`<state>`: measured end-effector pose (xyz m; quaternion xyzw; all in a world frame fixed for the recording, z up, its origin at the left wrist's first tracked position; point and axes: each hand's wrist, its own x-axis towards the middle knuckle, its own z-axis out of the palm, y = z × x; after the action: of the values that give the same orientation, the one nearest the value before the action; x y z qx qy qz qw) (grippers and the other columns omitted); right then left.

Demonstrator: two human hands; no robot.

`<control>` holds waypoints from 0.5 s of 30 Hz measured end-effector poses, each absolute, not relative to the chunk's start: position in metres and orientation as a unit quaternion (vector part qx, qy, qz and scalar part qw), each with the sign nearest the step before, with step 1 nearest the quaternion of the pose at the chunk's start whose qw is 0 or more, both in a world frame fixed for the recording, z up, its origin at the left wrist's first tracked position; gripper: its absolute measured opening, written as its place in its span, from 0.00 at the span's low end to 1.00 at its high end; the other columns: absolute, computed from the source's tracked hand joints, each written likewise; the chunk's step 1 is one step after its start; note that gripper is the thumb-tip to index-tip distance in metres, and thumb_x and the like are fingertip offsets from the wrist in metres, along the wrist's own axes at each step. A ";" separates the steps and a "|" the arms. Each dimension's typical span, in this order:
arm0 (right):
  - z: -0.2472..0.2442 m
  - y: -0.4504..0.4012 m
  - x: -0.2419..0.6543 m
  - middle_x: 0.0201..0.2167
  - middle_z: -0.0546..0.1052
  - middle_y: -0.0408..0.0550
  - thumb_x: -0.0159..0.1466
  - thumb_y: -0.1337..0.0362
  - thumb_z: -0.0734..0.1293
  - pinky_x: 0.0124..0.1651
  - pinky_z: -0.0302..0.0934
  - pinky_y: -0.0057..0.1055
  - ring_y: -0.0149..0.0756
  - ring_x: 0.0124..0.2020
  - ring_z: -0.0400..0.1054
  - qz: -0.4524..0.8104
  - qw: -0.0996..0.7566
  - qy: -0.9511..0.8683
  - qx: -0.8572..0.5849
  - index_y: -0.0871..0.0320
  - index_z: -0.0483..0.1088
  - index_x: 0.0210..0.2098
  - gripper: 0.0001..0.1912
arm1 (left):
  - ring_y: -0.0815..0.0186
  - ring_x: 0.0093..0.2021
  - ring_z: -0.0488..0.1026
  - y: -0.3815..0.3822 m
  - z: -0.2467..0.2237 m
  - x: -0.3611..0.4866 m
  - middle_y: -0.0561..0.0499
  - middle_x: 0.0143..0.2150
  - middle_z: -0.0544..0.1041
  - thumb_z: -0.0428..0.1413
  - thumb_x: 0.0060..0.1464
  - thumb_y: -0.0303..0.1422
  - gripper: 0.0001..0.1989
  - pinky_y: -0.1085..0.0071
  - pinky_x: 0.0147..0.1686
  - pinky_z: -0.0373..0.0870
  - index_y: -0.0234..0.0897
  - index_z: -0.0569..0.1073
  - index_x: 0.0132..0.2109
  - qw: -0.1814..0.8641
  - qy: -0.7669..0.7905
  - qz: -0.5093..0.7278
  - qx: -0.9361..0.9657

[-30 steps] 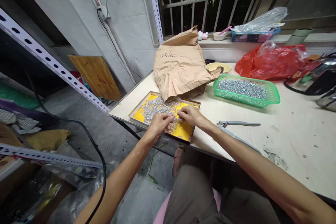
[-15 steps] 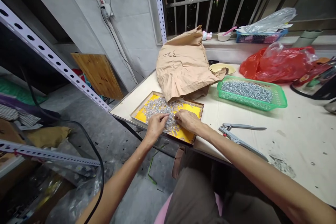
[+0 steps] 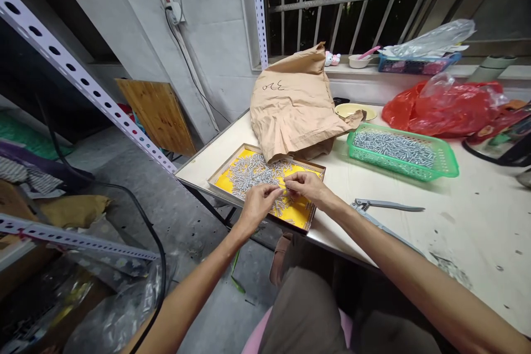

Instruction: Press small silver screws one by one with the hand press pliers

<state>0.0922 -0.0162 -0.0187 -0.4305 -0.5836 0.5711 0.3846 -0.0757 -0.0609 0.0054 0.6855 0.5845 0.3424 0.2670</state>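
A shallow tray (image 3: 226, 166) with a yellow bottom lies at the table's near left corner, strewn with small silvery metal pieces (image 3: 253, 174), perhaps springs or screws. Over its front half, my left hand (image 3: 260, 201) has thumb and forefinger pinched together. Close beside it on the right, my right hand (image 3: 305, 185) is also closed in a pinch, its fingertips almost meeting the left ones. Whatever sits between the fingertips is too small to make out. The crumpled brown paper bag (image 3: 290, 105), marked 320, rests just behind the tray and overhangs its back edge.
A green plastic basket (image 3: 450, 163) full of small grey metal pieces stands right of the bag. Grey-handled cutters (image 3: 390, 206) lie on the table (image 3: 464, 221). Farther back are a yellow dish (image 3: 367, 112) and a red plastic bag (image 3: 448, 110). A perforated metal post (image 3: 89, 84) slants at left.
Both hands have shifted slightly right over the tray and come closer together at the fingertips. The right hand has risen a little off the pieces. The whole view has moved slightly.
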 end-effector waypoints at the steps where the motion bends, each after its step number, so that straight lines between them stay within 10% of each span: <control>1: -0.017 -0.018 0.091 0.19 0.70 0.40 0.51 0.55 0.68 0.24 0.55 0.25 0.26 0.19 0.60 0.574 0.394 -0.579 -0.424 0.61 0.70 0.28 0.14 | 0.66 0.34 0.74 -0.062 0.006 -0.073 0.51 0.33 0.79 0.56 0.53 0.37 0.10 0.73 0.34 0.66 0.37 0.79 0.37 0.267 0.580 0.344 0.688; 8: -0.012 -0.026 0.086 0.24 0.73 0.43 0.52 0.58 0.67 0.27 0.55 0.25 0.27 0.24 0.62 0.501 0.409 -0.635 -0.422 0.61 0.73 0.30 0.12 | 0.71 0.27 0.71 -0.062 0.008 -0.066 0.54 0.26 0.76 0.60 0.47 0.34 0.06 0.76 0.28 0.64 0.35 0.76 0.29 0.270 0.596 0.361 0.665; 15: -0.009 -0.024 0.095 0.25 0.73 0.43 0.54 0.56 0.66 0.28 0.59 0.27 0.27 0.23 0.63 0.537 0.392 -0.629 -0.403 0.62 0.73 0.35 0.15 | 0.74 0.16 0.65 -0.057 0.015 -0.072 0.57 0.18 0.69 0.59 0.49 0.32 0.07 0.78 0.18 0.64 0.32 0.73 0.29 0.522 0.583 0.344 0.519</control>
<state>0.0952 -0.0237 -0.0090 -0.4034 -0.6286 0.5374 0.3916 -0.0716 -0.0568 0.0146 0.5190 0.5828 0.3439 0.5222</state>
